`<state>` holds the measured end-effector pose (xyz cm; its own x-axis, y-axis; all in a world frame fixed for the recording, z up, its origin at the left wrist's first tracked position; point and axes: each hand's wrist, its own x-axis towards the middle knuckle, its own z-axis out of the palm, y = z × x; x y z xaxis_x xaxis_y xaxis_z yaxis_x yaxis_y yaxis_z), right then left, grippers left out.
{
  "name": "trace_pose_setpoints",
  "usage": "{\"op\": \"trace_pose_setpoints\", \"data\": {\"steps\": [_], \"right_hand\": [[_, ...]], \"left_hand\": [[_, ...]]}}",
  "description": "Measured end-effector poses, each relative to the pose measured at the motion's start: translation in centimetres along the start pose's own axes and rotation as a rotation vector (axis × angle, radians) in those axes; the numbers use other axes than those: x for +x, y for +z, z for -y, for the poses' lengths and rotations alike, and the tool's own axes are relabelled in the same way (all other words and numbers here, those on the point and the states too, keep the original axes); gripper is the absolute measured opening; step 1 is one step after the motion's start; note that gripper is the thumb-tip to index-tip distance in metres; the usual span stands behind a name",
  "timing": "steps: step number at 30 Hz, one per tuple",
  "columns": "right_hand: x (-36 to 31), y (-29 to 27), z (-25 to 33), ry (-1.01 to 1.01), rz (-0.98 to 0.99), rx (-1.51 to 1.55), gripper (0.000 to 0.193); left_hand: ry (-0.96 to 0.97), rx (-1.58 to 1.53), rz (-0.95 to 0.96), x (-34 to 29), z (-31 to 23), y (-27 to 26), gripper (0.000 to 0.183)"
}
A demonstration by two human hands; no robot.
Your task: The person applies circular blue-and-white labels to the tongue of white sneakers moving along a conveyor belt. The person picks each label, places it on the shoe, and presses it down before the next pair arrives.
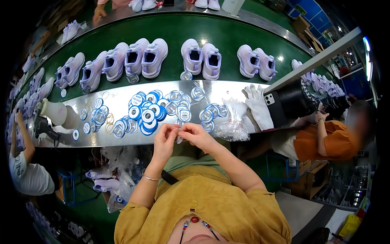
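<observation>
Head view shows a small pale piece (pixel 179 139) at the near edge of the metal surface (pixel 222 87), mostly hidden by the fingers around it, so its kind cannot be told. The left hand (pixel 163 141) pinches it between thumb and fingertips, and the right hand (pixel 198 136) meets it from the other side, fingers drawn together on the same piece. Just beyond lies a heap of round blue-rimmed tags (pixel 148 116), some overlapping, with silver-faced discs (pixel 175 96) beside it. Thin yellowish loops (pixel 109 123) lie left of the heap. To the right, a clear plastic bundle (pixel 232 124) sits beside a white glove (pixel 260 109), and a dark phone (pixel 275 109) is next to that. At the surface's left end stands a whitish roll (pixel 55 112) near a black tool (pixel 44 129). Behind everything, pale lilac shoes (pixel 154 58) line a green belt (pixel 227 30). Off to the right, a co-worker in an orange top (pixel 325 140) sits.
</observation>
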<state>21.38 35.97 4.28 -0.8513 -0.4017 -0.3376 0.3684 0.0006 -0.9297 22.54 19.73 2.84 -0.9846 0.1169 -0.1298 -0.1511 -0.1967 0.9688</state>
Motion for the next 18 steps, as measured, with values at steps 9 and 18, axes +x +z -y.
{"op": "trace_pose_setpoints", "data": {"steps": [9, 18], "right_hand": [[1.3, -0.7, -0.7, -0.131, -0.254, -0.114, 0.014], [2.5, 0.4, -1.4, -0.172, -0.264, -0.152, 0.016]], "left_hand": [[0.535, 1.061, -0.473, 3.2, -2.3, -6.2, 0.026], [0.365, 1.140, -0.388, 5.0, -1.3, -8.7, 0.037]]}}
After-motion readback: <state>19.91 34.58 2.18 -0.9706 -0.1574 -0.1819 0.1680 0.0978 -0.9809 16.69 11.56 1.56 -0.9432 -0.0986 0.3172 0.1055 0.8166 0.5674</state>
